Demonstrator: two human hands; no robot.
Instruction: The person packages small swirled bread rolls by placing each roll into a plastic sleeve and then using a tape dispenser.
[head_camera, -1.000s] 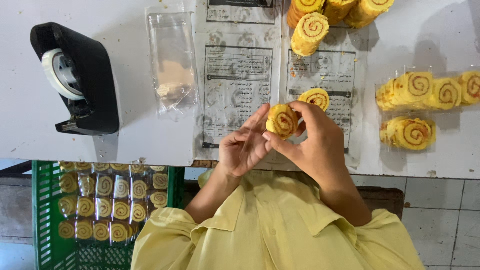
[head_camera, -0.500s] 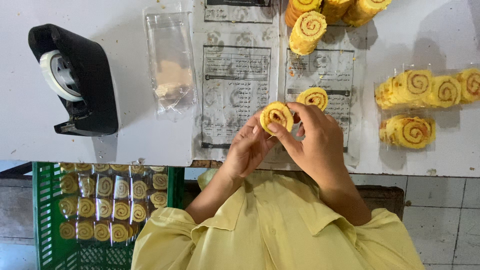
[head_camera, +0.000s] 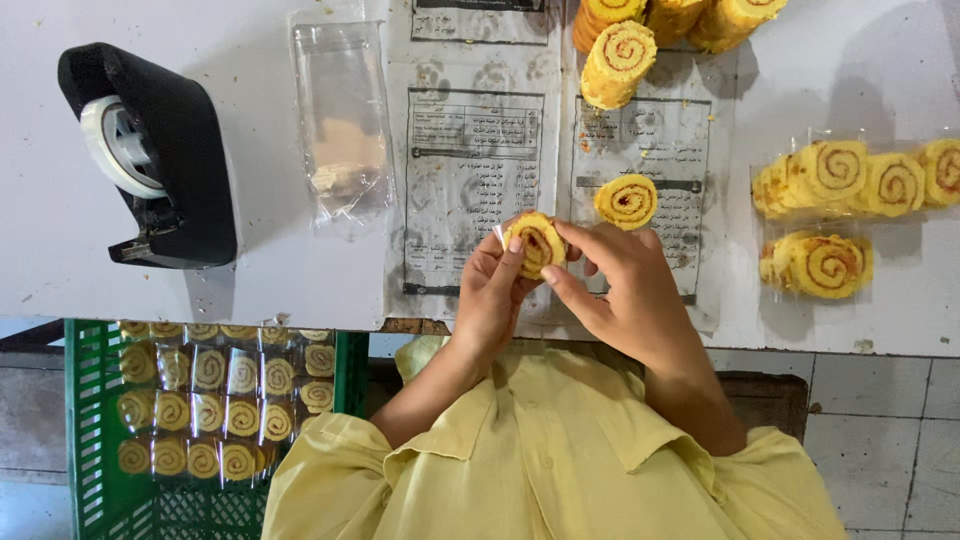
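Nearest you, down at your left below the table edge, sits a green plastic crate (head_camera: 85, 430) packed with wrapped swirl slices (head_camera: 210, 415) in roughly four rows; they overlap and run under the table, so an exact count cannot be made.

Above your yellow shirt (head_camera: 550, 450), both your hands meet over the near edge of the white table (head_camera: 60, 230). Your left hand (head_camera: 490, 295) and right hand (head_camera: 625, 290) together pinch one yellow swirl cake slice (head_camera: 537, 240): the left fingertips press on its left face, and the right thumb and fingers close on its right side. A bit of clear film shows at the slice's left edge.

Just beyond your right hand, one loose slice (head_camera: 626, 200) lies flat on the printed paper sheets (head_camera: 470, 170), of which two main ones lie side by side.

To the right, clear bags of slices (head_camera: 850, 180) lie on the table: a farther one showing about four slices, a nearer one showing about two.

To the left of the papers lies a stack of empty clear bags (head_camera: 345, 130), and farther left one black tape dispenser (head_camera: 150, 150) with a white roll.

Farthest away, at the top edge, stands a pile of uncut roll pieces (head_camera: 625, 45), about four visible.
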